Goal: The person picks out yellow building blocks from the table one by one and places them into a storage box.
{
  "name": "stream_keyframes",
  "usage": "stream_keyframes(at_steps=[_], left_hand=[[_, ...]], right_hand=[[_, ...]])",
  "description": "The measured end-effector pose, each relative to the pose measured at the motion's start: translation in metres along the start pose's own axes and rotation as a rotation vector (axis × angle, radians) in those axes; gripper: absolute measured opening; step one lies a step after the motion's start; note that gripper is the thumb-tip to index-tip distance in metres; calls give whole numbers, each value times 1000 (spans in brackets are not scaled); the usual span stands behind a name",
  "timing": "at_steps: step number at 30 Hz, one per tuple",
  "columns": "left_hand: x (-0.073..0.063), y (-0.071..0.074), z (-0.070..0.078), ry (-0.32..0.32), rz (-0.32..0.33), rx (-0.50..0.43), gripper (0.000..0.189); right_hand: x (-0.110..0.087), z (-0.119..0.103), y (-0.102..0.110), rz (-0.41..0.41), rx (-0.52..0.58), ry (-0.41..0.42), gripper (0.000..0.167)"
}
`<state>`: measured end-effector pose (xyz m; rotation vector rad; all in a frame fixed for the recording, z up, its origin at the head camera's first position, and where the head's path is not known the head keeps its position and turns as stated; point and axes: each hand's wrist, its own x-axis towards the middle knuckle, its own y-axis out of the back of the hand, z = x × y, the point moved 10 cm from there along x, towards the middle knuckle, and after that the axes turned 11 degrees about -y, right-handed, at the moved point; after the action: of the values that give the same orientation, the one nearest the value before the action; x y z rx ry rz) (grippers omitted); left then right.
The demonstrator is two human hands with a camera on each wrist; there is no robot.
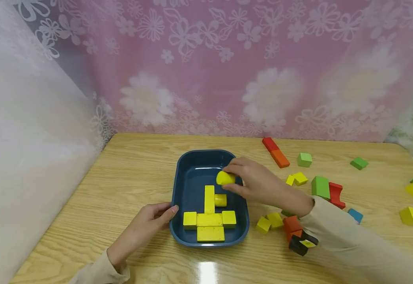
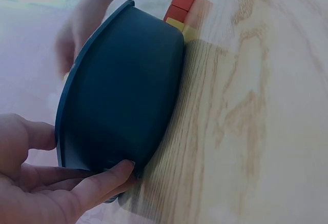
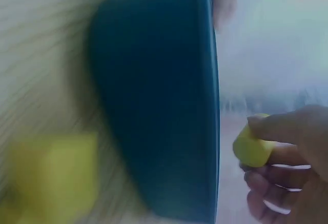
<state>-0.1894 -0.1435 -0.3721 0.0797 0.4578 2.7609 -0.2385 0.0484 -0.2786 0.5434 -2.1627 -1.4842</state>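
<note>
A dark blue tray point(image 1: 192, 173) sits on the wooden table with several yellow blocks in its near half. Two long blocks lie stacked edge to edge, a cube point(image 1: 190, 220) flanks each side, and an upright-running long block point(image 1: 209, 199) has a yellow cylinder point(image 1: 221, 200) beside it. Over the tray's far right part, my right hand point(image 1: 252, 179) pinches another yellow cylinder point(image 3: 252, 144) between thumb and fingers. My left hand point(image 1: 149, 221) grips the tray's left side, thumb at the rim and fingers point(image 2: 110, 180) against the outer wall.
Right of the tray lie loose yellow cubes point(image 1: 263, 225), an orange block point(image 1: 292, 224), a green block point(image 1: 320, 187), a red curved block point(image 1: 335, 194) and a blue block point(image 1: 355, 215). Red and orange blocks point(image 1: 280, 158) lie behind. A floral curtain point(image 1: 227, 79) hangs at the table's back edge.
</note>
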Motion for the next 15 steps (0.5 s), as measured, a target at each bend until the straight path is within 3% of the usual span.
stream_keyframes(at_steps=[4, 7, 11, 15], left_hand=[[0, 1, 1, -9, -4, -11, 52], [0, 1, 1, -19, -14, -23, 51], [0, 0, -1, -3, -25, -25, 52], [1, -1, -2, 4, -29, -27, 53]], right_hand=[[26, -33, -27, -137, -34, 29, 29], [42, -47, -49, -214, -61, 20, 24], [54, -47, -75, -289, -128, -52, 24], [56, -41, -86, -299, -218, -98, 24]])
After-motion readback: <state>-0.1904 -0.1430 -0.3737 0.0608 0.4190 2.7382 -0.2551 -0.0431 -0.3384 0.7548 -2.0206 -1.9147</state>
